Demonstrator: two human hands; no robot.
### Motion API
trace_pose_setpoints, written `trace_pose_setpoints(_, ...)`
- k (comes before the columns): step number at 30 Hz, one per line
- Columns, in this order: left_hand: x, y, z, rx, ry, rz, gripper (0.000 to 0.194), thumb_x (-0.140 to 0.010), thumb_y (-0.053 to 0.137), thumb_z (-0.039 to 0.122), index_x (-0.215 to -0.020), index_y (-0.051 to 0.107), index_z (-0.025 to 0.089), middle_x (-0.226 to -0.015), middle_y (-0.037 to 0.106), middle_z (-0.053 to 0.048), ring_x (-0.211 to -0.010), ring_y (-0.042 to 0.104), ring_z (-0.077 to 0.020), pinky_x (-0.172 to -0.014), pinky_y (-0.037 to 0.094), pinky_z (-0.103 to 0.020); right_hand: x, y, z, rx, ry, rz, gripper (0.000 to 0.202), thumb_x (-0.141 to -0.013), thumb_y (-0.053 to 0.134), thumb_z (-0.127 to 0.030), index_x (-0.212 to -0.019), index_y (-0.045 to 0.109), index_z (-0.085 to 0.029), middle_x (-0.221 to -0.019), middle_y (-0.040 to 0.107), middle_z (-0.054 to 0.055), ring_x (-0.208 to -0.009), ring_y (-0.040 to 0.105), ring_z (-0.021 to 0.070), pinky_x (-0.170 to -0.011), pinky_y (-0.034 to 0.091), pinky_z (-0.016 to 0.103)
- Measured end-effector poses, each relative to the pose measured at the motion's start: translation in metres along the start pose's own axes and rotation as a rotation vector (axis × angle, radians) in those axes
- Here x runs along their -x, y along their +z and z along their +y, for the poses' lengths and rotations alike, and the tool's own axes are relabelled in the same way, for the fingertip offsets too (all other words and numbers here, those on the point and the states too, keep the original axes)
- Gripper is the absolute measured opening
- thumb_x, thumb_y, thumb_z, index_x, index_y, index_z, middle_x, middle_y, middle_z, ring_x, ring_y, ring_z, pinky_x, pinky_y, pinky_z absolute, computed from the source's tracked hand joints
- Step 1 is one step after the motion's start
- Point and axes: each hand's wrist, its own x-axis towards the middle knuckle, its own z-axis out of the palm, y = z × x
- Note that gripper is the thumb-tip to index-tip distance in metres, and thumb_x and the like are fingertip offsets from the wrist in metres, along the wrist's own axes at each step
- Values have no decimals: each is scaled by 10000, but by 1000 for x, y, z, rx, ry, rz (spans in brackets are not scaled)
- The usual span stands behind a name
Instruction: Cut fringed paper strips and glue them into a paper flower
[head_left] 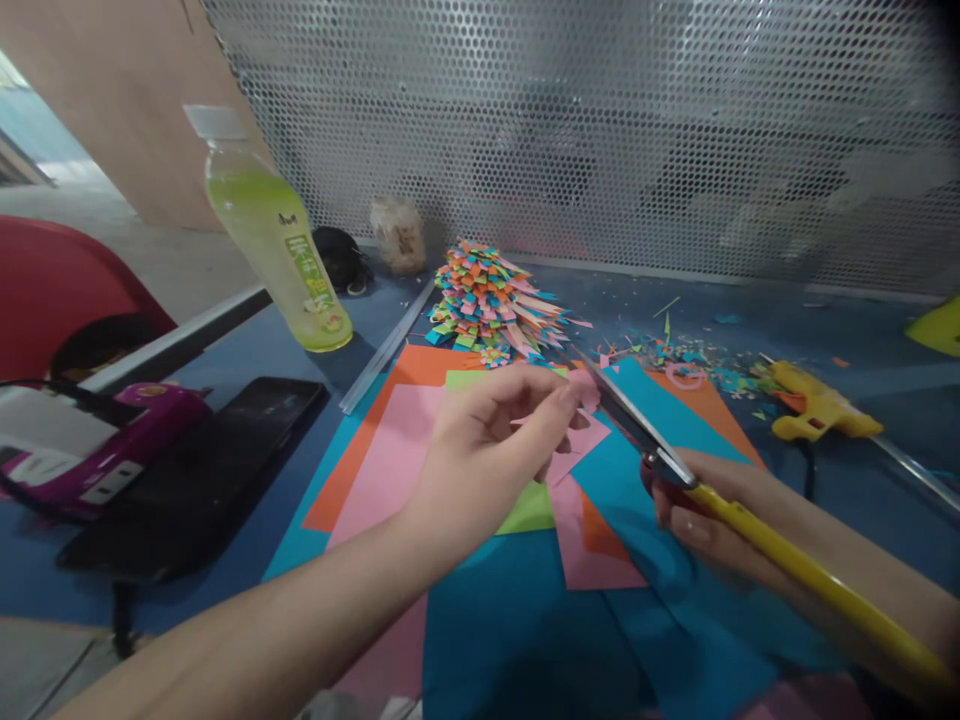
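My left hand point(499, 440) pinches a small round piece of pink paper point(583, 390) between thumb and fingertips. My right hand point(712, 510) is wrapped round yellow-handled scissors point(651, 450), whose blades point up and left, their tips close beside the pink piece. Beneath both hands lie overlapping sheets of blue paper point(517, 620), pink paper point(382, 440), orange and green. Behind my left hand stands a cone-shaped bundle of many coloured paper strips point(487, 300).
A green drink bottle point(277, 250), a black phone point(202, 470) and a purple power strip point(127, 450) are on the left. Paper scraps point(697, 360) and a yellow glue gun point(817, 400) lie at the right. A perforated metal panel point(600, 130) rises behind.
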Motion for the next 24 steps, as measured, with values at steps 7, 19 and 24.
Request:
trace_pose_setpoints(7, 0, 4, 1, 9, -7, -20, 129, -774, 603, 209, -666, 613, 139, -498, 547, 37, -402, 461, -49, -382, 390, -168, 0, 0, 1, 6, 26, 0, 448, -779, 469, -638, -744, 444, -192, -640, 415, -48, -445, 304, 45, -404, 274, 181)
trace_pose_setpoints(19, 0, 5, 2, -4, 4, -26, 120, -765, 607, 168, -650, 623, 139, -496, 551, 39, -393, 463, -42, -383, 388, -161, 1, 1, -2, 16, 40, -25, 411, -820, 426, -603, -752, 420, -198, -665, 398, -42, -496, 329, 67, -449, 295, 198)
trace_pose_setpoints(24, 0, 4, 1, -1, 24, -24, 130, -764, 607, 168, -638, 612, 141, -510, 547, 40, -398, 461, -38, -386, 388, -161, 2, 0, -1, 64, 24, 12, 460, -794, 417, -649, -715, 426, -196, -631, 390, -40, -479, 326, 72, -431, 285, 204)
